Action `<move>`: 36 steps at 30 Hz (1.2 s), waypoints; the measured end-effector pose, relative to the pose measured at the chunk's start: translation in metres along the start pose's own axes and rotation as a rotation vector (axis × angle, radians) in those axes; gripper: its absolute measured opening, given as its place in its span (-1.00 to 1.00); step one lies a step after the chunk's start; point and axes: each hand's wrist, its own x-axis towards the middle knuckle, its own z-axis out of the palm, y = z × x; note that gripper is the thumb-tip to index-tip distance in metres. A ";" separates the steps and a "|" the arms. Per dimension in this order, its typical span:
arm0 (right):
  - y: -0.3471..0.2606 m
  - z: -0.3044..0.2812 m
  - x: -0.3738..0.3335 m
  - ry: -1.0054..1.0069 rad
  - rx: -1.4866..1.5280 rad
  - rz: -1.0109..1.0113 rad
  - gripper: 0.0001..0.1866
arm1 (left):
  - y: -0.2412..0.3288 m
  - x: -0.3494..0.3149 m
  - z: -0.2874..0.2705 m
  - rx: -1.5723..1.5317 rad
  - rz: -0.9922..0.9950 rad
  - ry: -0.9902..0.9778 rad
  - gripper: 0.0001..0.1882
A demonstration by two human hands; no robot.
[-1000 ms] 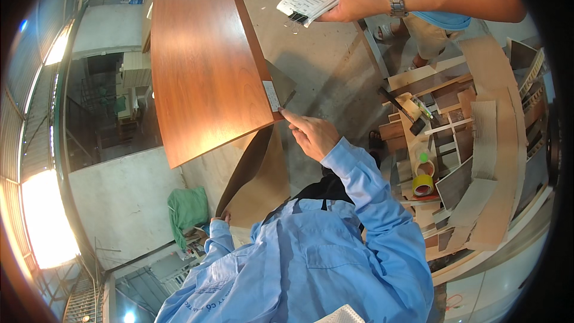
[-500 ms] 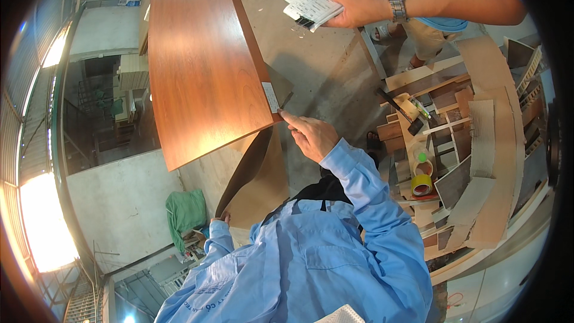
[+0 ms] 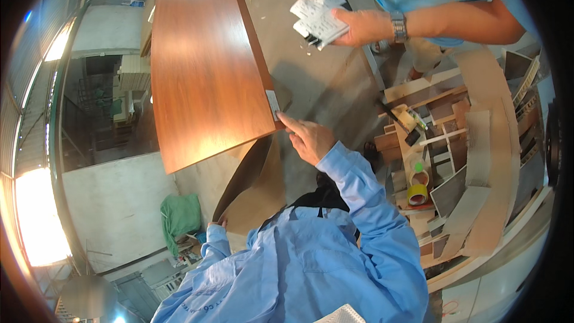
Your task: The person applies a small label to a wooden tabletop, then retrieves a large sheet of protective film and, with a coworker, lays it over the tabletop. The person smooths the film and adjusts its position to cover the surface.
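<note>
A long, glossy reddish-brown wooden panel (image 3: 209, 66) stretches away from me, with a white paper label (image 3: 272, 103) on its right edge near the close corner. My right hand (image 3: 312, 140) is at that corner, its index finger stretched out to the panel edge just below the label and the other fingers bent with nothing seen in them. Low on the left, my left hand (image 3: 220, 224) is partly hidden by my sleeve. Its fingers close on the edge of a curved brown sheet (image 3: 242, 182), perhaps cardboard, which hangs beneath the panel.
Across from me, a person in light blue holds white papers (image 3: 323, 18) with a black clip. At right, a bench carries wood offcuts, cardboard strips (image 3: 478, 143), a hammer (image 3: 412, 137) and yellow tape (image 3: 417, 194). A green cloth (image 3: 179, 218) lies at lower left.
The other person's hands and papers have come nearer and slightly right. The view has shifted a little. My right finger stays at the panel corner, and my left hand keeps the brown sheet.
</note>
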 end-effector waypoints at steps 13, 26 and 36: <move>-0.025 0.013 -0.010 -0.056 -0.017 -0.113 -0.18 | 0.056 -0.017 -0.005 -0.080 -0.254 -0.104 -0.57; -0.032 0.026 -0.011 -0.215 -0.124 0.028 -0.16 | 0.022 0.014 0.069 -1.514 -0.885 0.122 -0.63; -0.034 0.023 -0.011 -0.220 -0.048 0.001 -0.24 | 0.057 0.010 0.074 -1.758 -1.255 0.413 -0.72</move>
